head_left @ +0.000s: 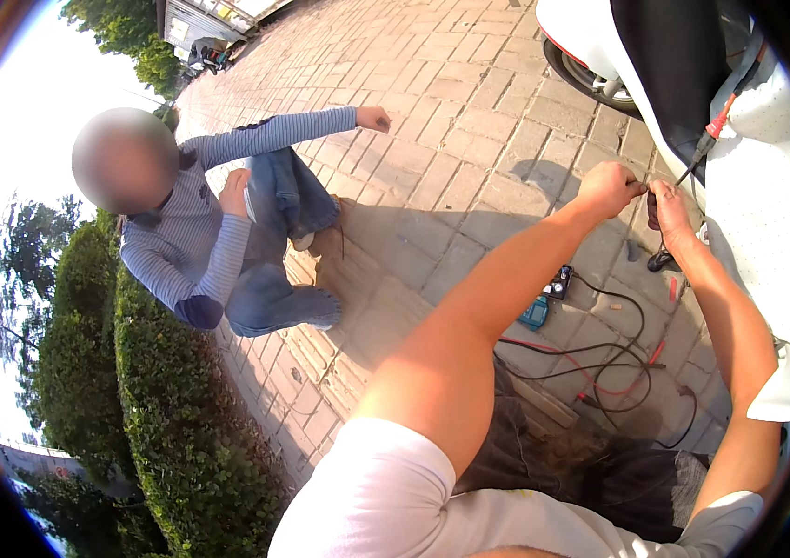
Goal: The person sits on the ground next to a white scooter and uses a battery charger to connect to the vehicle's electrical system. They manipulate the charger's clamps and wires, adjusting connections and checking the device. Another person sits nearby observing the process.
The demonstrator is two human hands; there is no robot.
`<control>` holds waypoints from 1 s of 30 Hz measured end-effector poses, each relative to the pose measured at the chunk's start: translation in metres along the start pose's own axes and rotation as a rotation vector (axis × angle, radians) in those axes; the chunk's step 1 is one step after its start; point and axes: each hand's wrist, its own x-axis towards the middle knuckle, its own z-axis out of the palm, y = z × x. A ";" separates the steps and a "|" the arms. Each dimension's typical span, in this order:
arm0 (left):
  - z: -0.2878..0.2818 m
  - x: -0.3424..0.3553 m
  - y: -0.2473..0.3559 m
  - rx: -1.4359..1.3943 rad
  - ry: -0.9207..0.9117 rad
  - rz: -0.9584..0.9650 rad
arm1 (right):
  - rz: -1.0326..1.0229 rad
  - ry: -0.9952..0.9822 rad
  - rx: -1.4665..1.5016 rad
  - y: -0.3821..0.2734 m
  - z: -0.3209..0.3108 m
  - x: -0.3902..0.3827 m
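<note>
From my distant post I see both hands at the right side, close to each other. The left hand point(607, 191) has its thumb and finger pinched narrow on a small dark tip point(638, 189); it is too small for me to tell what exactly it is. The right hand point(675, 219) is just beside it, with the fingers bent around a dark piece point(652, 216), which seems to be a cord end. Another thin cord point(690, 173) passes behind this hand and goes up to a red connector point(716, 125) at the white scooter point(767, 177); I cannot tell if the two are joined. A black clip point(660, 261) lies just below the right hand.

Nearer, on the paving point(451, 112), there is a blue meter point(533, 314), and beside it a black box point(558, 282). To the right of them, a black cable point(638, 314) and a red lead point(590, 374) lie in loops. At the left, well apart from the hands, a person point(192, 209) in a striped shirt squats in front of a hedge point(158, 400), with one arm stretched out.
</note>
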 end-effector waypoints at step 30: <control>-0.009 0.005 -0.016 0.170 0.097 -0.076 | -0.055 0.111 -0.088 -0.025 0.023 -0.003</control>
